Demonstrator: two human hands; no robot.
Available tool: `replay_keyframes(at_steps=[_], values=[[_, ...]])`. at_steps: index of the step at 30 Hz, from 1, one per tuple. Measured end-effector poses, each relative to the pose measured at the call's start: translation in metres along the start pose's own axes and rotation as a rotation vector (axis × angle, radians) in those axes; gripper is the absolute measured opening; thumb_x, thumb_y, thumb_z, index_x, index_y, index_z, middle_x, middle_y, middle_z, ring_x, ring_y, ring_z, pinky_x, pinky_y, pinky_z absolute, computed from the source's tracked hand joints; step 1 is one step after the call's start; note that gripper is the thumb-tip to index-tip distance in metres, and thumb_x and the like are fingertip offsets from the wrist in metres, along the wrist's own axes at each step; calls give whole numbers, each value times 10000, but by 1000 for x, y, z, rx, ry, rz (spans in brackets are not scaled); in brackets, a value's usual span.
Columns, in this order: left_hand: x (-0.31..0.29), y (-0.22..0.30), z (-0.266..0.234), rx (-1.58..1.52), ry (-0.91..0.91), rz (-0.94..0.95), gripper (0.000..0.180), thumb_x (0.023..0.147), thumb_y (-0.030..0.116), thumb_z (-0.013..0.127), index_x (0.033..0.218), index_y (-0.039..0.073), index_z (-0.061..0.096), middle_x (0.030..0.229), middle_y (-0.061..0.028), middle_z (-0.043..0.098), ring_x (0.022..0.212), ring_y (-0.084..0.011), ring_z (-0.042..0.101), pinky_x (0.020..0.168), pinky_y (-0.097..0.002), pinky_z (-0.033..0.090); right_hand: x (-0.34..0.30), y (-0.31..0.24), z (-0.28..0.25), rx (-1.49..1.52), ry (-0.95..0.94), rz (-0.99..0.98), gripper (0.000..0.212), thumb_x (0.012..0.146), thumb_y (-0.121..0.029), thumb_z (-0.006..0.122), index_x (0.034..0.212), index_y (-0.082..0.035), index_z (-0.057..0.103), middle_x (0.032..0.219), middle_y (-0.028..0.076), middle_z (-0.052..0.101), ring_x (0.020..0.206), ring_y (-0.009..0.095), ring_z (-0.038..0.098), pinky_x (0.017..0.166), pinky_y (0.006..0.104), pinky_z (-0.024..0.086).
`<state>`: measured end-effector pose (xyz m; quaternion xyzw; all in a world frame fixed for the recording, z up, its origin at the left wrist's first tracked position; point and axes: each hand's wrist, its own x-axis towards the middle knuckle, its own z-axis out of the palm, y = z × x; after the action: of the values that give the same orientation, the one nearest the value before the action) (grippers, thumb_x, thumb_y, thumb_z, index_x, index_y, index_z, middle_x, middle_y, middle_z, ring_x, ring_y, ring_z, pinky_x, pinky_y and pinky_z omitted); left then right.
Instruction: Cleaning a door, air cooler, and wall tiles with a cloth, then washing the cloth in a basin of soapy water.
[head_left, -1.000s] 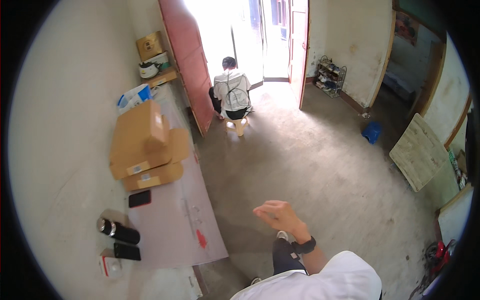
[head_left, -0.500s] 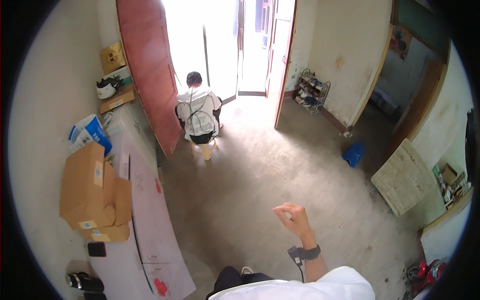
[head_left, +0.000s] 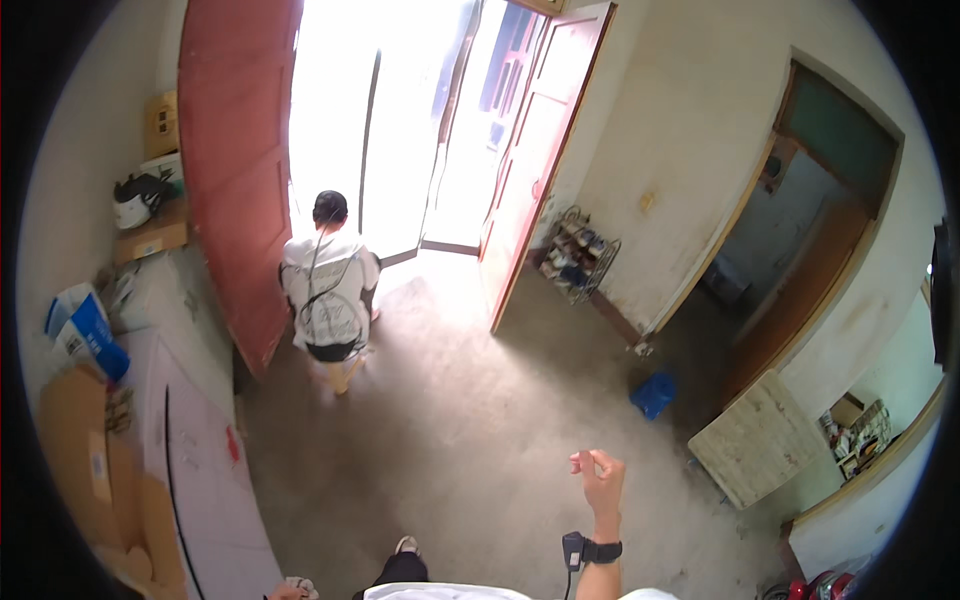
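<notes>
Grey floor [head_left: 450, 420] of a room, bounded at the far left by a red door leaf [head_left: 235, 170]. At left stands a long pale surface [head_left: 215, 490] bearing cardboard boxes [head_left: 80, 440]; near the door leaf, a person [head_left: 330, 275] sits, back turned. The right hand [head_left: 600, 482] (a black wristband [head_left: 602, 551] below it) is raised over the floor, fingers bent inward; full closure cannot be told. The left hand [head_left: 284, 593], cut by the lower edge, adjoins a small whitish item [head_left: 303, 586]; its grasp is indeterminable.
</notes>
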<state>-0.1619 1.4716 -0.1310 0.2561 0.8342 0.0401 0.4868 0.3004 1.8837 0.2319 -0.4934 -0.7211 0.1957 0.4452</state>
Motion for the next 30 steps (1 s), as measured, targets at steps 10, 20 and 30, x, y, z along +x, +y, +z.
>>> replay_keyframes(at_steps=[10, 20, 30], values=[[154, 345, -134, -1, -47, 346, 371, 589, 275, 656, 881, 48, 644, 833, -98, 655, 782, -229, 625, 684, -326, 475, 88, 101, -31, -107, 339, 187, 238, 817, -94, 532, 1032, -10, 590, 622, 58, 636, 552, 98, 569, 556, 220, 427], [285, 496, -123, -276, -109, 297, 323, 609, 184, 674, 914, 83, 654, 844, -75, 644, 771, -184, 612, 693, -303, 480, 299, 210, -17, -27, 470, 148, 189, 882, -86, 502, 1029, 4, 580, 647, 46, 608, 595, 90, 562, 572, 206, 445], [317, 476, -109, -162, 159, 171, 193, 617, 162, 608, 753, 27, 583, 781, -122, 623, 819, -255, 627, 678, -340, 494, 572, 221, 136, 455, 282, 34, 279, 884, -85, 522, 1145, 13, 515, 933, 42, 607, 803, 84, 562, 695, 186, 427]])
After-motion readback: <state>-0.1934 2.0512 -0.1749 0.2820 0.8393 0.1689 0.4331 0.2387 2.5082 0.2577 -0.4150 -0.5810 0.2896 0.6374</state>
